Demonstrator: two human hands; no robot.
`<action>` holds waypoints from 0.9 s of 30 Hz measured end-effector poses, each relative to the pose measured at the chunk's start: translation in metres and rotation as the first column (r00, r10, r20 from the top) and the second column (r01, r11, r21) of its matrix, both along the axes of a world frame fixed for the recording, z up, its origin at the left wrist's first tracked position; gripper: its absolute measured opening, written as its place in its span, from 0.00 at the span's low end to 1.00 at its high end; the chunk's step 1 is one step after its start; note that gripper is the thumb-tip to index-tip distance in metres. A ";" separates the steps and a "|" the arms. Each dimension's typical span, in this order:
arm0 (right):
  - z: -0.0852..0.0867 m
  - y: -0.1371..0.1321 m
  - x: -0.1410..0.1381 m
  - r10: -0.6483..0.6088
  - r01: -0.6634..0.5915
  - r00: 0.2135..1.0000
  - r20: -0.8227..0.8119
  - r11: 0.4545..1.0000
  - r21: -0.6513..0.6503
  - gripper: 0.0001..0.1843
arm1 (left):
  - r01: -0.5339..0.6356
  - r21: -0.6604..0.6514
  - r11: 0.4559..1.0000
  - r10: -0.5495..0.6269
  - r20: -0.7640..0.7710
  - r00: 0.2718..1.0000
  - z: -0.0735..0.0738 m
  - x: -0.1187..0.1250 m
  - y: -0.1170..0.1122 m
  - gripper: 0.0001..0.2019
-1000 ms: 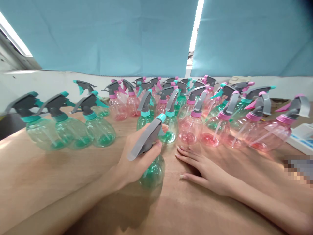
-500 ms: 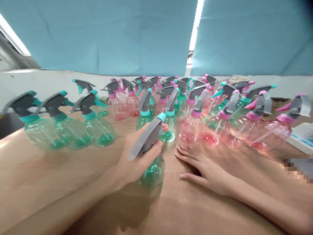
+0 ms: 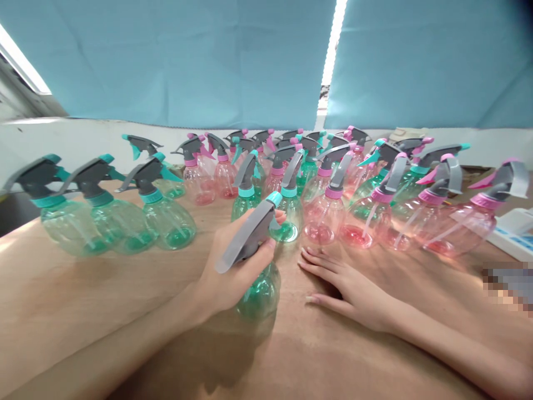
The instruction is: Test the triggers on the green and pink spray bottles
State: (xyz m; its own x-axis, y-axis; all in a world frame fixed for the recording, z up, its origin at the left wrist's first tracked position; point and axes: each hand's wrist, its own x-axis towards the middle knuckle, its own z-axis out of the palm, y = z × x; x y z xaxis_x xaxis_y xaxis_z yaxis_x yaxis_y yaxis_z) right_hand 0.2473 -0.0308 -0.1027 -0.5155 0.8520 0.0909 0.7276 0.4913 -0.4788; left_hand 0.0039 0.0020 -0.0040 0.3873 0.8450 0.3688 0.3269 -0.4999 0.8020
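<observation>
My left hand (image 3: 233, 261) is wrapped round the neck of a green spray bottle (image 3: 260, 294) with a grey trigger head and a turquoise nozzle pointing away to the right. Its collar is hidden by my fingers. My right hand (image 3: 345, 286) lies flat on the wooden table (image 3: 308, 355), fingers stretched out and holding nothing. Just beyond its fingertips stands a pink spray bottle (image 3: 322, 219). Behind the held bottle are two green spray bottles, one of them (image 3: 290, 214) partly covered by my left fingers.
Three green spray bottles (image 3: 169, 219) stand in a row at the left. More pink and green ones crowd the back, and several pink ones (image 3: 462, 222) line the right. A white and blue object (image 3: 514, 233) sits at the right edge. Blue curtains (image 3: 200, 66) hang behind.
</observation>
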 end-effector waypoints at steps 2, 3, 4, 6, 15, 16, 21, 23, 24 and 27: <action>0.000 0.000 0.000 -0.003 0.003 1.000 0.008 1.000 -0.001 0.37 | -0.004 -0.001 1.000 0.004 -0.002 1.000 0.000 0.000 0.000 0.15; 0.000 0.000 0.000 -0.005 0.005 1.000 0.013 1.000 -0.002 0.37 | -0.005 0.000 1.000 0.005 -0.001 1.000 0.000 -0.001 0.000 0.15; 0.001 0.000 0.000 -0.007 0.007 1.000 0.019 1.000 -0.002 0.37 | -0.005 0.003 1.000 0.005 0.000 1.000 0.000 -0.001 0.001 0.15; 0.001 0.000 0.000 -0.009 0.009 1.000 0.024 1.000 -0.004 0.37 | -0.001 0.013 1.000 0.001 -0.003 1.000 0.000 -0.001 0.001 0.15; 0.001 0.000 -0.001 -0.012 0.013 1.000 0.021 1.000 -0.015 0.37 | 0.000 0.034 0.999 0.001 -0.013 1.000 0.002 0.000 0.001 0.14; 0.001 0.000 -0.001 -0.013 0.013 1.000 0.021 1.000 -0.014 0.37 | 0.000 0.032 0.999 0.001 -0.010 1.000 0.002 0.000 0.000 0.14; 0.001 0.000 0.000 -0.008 0.009 1.000 0.019 1.000 -0.014 0.37 | -0.005 0.012 1.000 0.005 -0.007 1.000 0.002 0.001 -0.001 0.13; 0.001 0.000 0.000 -0.009 0.009 1.000 0.015 1.000 -0.010 0.37 | 0.002 0.006 1.000 -0.002 0.001 1.000 0.002 0.001 -0.001 0.13; 0.001 0.000 0.000 -0.010 0.010 1.000 0.014 1.000 -0.007 0.37 | 0.008 0.001 1.000 -0.008 0.005 1.000 0.002 0.001 -0.001 0.14; 0.001 0.000 0.000 -0.010 0.010 1.000 0.010 1.000 -0.004 0.37 | 0.035 0.000 0.999 -0.035 0.023 0.999 0.001 -0.001 0.001 0.14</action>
